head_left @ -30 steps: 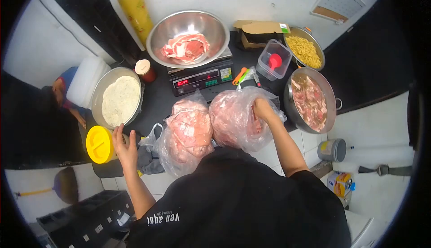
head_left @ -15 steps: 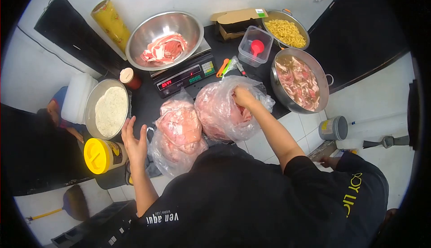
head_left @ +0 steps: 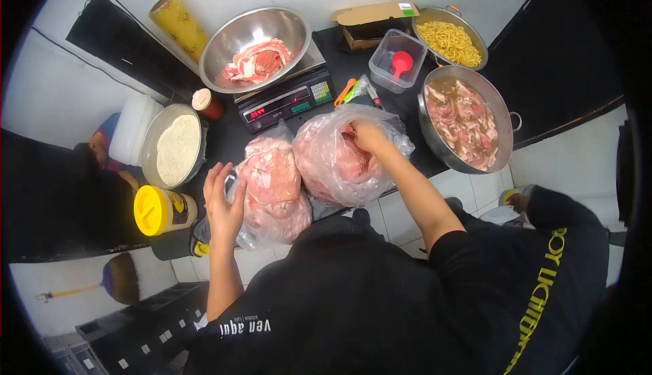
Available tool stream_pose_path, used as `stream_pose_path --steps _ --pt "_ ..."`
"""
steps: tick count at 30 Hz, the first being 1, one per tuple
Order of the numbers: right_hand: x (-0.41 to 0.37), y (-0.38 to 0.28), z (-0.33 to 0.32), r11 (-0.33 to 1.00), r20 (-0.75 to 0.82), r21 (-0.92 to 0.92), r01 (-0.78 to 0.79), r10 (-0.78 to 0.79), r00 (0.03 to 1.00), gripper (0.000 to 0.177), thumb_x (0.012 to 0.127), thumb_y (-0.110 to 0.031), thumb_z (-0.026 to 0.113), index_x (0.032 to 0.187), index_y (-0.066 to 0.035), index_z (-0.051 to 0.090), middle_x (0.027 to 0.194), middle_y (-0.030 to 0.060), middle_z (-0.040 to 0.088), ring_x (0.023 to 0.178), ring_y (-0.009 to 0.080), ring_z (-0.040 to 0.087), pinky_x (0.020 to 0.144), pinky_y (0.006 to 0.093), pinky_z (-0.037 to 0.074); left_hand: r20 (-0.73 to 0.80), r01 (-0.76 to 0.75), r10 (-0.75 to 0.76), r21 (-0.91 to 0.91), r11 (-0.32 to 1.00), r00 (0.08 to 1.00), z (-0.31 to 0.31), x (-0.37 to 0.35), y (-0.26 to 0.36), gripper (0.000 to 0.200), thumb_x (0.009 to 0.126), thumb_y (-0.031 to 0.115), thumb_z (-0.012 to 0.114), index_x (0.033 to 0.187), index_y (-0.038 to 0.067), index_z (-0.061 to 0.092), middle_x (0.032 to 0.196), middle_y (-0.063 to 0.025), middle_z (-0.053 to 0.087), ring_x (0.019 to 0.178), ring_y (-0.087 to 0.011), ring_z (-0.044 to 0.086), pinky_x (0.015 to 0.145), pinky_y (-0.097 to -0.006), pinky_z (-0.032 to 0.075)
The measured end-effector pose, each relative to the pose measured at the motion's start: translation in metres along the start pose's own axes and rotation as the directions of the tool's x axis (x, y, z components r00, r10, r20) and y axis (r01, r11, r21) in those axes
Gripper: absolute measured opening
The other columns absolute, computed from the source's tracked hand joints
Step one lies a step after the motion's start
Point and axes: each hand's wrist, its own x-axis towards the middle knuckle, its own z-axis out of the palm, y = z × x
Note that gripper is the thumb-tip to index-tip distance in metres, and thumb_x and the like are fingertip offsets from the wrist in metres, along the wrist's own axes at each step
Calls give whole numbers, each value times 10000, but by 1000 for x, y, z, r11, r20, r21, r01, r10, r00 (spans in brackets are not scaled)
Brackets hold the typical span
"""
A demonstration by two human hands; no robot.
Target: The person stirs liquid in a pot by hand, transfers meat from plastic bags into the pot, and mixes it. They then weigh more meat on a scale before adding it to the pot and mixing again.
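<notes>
My right hand [head_left: 367, 135] reaches into the mouth of a clear plastic bag [head_left: 384, 188]. Its fingers curl down onto the sliced raw meat [head_left: 354, 161] inside, and the fingertips are hidden. On the other side, my left hand [head_left: 223, 205] is raised with fingers apart, holding nothing, beside a second bag of pale pink meat [head_left: 272, 178]. Behind the bags, a digital scale [head_left: 284, 103] with red digits bears a steel bowl [head_left: 227, 29], in which a small pile of meat slices [head_left: 261, 61] lies.
At right stand a pot of meat in liquid [head_left: 465, 120], a pan of yellow noodles [head_left: 448, 42] and a plastic tub [head_left: 387, 69] with a red scoop [head_left: 401, 63]. At left are a bowl of flour [head_left: 178, 147] and a yellow-lidded jar [head_left: 153, 211]. A co-worker [head_left: 567, 266] bends close at my right.
My right hand stays in the bag, now with its fingers curled further in. The view has shifted slightly. The co-worker at right has moved and now has a hand by a white lid.
</notes>
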Motion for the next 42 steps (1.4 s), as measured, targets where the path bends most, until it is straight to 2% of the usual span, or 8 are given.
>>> stream_pose_path --steps 8,10,26,30,35,38,39,42 --pt "10 -6 -18 997 240 -75 18 0 971 240 770 -134 629 987 -46 685 1027 200 666 935 379 645 833 459 505 0 -103 103 -70 992 995 15 -5 46 425 829 142 696 1237 80 592 1330 -170 506 1288 -379 422 1064 -450 338" --pt "12 -1 -1 995 9 -95 30 -29 1000 204 801 -168 616 934 -43 707 973 192 679 911 362 656 817 460 511 5 -105 105 -67 992 994 19 -9 47 428 827 139 697 1238 81 591 1336 -170 500 1287 -380 423 1063 -453 339" --pt "5 0 19 978 -183 -128 164 -185 965 219 830 -250 596 838 -65 714 867 189 681 821 354 658 746 477 504 25 -229 230 -44 973 973 40 -19 68 378 806 131 712 1167 59 629 1254 -167 561 1257 -385 459 1051 -464 356" --pt "12 -9 -4 982 92 -103 156 -147 985 260 836 -236 575 927 -35 713 964 193 684 916 373 648 784 457 502 70 -302 306 -52 952 950 44 -12 86 354 808 135 712 1145 61 638 1218 -154 588 1232 -366 494 1055 -464 357" --pt "23 4 -19 962 86 253 100 -125 988 306 851 -210 530 1021 -21 701 1067 192 676 990 364 642 808 439 493 157 -550 619 -330 767 770 92 9 119 282 812 123 693 1084 59 655 1090 -143 649 1123 -321 589 1057 -466 376" --pt "61 24 -17 965 508 232 -118 -17 861 352 870 -243 496 1082 -37 688 1131 198 654 1031 324 636 875 423 475 227 -728 805 -345 593 549 144 32 138 239 828 133 645 1050 46 659 1050 -142 665 1055 -318 624 977 -452 456" --pt "62 25 -20 965 505 233 -122 -14 863 352 870 -243 496 1082 -37 688 1131 198 654 1031 324 636 875 423 475 227 -729 808 -347 589 544 166 40 134 239 828 133 645 1050 46 659 1050 -142 665 1055 -318 624 977 -452 456" --pt "67 24 -17 988 399 -102 120 -70 914 352 797 -146 530 1082 -8 684 1160 202 645 1053 331 630 893 433 473 753 -720 438 67 691 491 205 64 125 214 855 153 547 965 2 650 1016 -175 665 966 -303 656 834 -416 529"
